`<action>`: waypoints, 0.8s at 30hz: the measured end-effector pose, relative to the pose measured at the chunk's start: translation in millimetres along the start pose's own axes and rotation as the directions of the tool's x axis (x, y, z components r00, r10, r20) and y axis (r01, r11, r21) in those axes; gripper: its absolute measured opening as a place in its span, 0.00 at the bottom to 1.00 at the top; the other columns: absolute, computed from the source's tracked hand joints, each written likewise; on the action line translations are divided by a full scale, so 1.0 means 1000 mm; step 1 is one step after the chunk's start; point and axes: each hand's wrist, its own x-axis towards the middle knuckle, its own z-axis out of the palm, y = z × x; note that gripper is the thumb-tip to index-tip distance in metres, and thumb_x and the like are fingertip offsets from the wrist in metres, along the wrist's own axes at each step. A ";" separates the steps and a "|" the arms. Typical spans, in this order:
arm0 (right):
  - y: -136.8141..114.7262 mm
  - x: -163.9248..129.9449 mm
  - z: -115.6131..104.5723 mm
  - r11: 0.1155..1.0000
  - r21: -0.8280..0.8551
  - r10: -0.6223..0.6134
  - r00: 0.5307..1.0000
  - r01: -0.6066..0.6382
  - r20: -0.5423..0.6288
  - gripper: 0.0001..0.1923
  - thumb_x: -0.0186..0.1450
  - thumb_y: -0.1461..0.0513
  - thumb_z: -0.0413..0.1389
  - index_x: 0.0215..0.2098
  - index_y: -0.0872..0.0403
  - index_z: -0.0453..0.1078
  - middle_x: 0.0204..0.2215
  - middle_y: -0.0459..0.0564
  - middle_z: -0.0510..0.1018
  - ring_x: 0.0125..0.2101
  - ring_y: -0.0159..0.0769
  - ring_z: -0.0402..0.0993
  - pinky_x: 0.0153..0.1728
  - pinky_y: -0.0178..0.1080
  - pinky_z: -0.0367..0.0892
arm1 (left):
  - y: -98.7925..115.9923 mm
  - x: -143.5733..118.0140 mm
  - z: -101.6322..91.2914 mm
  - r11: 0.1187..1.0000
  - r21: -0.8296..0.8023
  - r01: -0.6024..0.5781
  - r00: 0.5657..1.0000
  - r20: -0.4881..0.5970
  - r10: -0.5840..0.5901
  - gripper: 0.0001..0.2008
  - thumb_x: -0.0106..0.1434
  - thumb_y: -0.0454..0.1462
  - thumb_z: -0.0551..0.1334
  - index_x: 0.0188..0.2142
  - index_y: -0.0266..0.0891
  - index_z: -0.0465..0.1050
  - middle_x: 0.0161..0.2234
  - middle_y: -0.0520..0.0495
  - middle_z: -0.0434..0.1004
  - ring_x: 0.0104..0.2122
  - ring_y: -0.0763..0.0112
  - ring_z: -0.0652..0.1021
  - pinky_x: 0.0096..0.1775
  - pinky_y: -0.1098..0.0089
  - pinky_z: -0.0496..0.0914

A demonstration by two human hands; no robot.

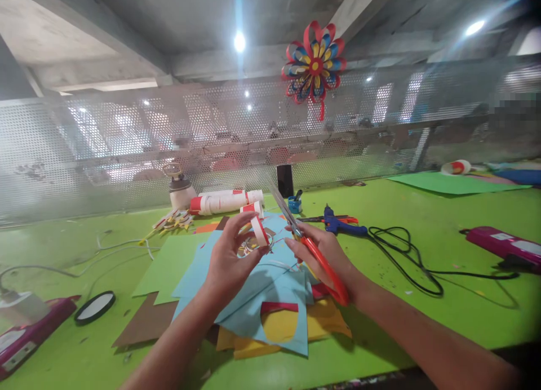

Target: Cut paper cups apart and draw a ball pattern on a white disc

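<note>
In the head view my left hand pinches a short paper cup piece, white with a red edge, between thumb and fingers. My right hand is closed on a pair of scissors with orange-red handles. The blades point up and away from me, just right of the cup piece and apart from it. Under both hands lie blue paper sheets, one with a round hole cut out, over yellow paper. Behind my left hand, white cut rings or strips are partly hidden.
Stacked paper cups lie at the back beside a spray bottle. A blue glue gun trails a black cord to the right. Purple power strips sit at both sides. A paper flower hangs on the perforated screen.
</note>
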 end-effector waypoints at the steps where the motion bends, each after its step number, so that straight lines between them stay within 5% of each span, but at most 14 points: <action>1: 0.001 0.001 0.000 1.000 -0.003 -0.002 1.000 0.002 -0.001 0.20 0.61 0.54 0.56 0.45 0.60 0.73 0.21 0.46 0.71 0.21 0.32 0.66 0.23 0.35 0.64 | 0.000 -0.001 -0.001 1.000 0.004 -0.004 1.000 0.015 0.004 0.25 0.56 0.33 0.69 0.52 0.43 0.65 0.54 0.44 0.67 0.50 0.64 0.75 0.50 0.65 0.72; 8: 0.002 0.002 0.001 1.000 -0.021 -0.011 1.000 0.012 0.023 0.18 0.60 0.56 0.57 0.43 0.61 0.73 0.23 0.48 0.73 0.21 0.33 0.64 0.24 0.36 0.63 | 0.003 0.001 -0.001 0.979 -0.156 0.131 0.991 0.034 -0.127 0.26 0.53 0.33 0.71 0.50 0.40 0.65 0.49 0.43 0.74 0.45 0.65 0.78 0.46 0.65 0.74; 15: 0.004 -0.002 0.000 0.999 -0.031 -0.008 0.997 0.010 0.072 0.18 0.59 0.57 0.59 0.45 0.59 0.74 0.22 0.46 0.72 0.21 0.31 0.62 0.23 0.35 0.60 | 0.002 0.001 0.002 0.894 -0.274 0.354 0.935 0.072 -0.348 0.30 0.52 0.34 0.72 0.55 0.41 0.68 0.48 0.42 0.77 0.45 0.63 0.78 0.45 0.64 0.73; 24: 0.001 0.000 0.000 0.998 -0.063 0.016 0.996 -0.010 0.086 0.19 0.60 0.56 0.57 0.44 0.61 0.74 0.21 0.47 0.73 0.22 0.35 0.65 0.26 0.38 0.64 | 0.005 0.003 -0.004 0.805 -0.346 0.482 0.876 0.178 -0.448 0.34 0.52 0.33 0.72 0.58 0.39 0.66 0.46 0.39 0.78 0.45 0.62 0.77 0.46 0.64 0.69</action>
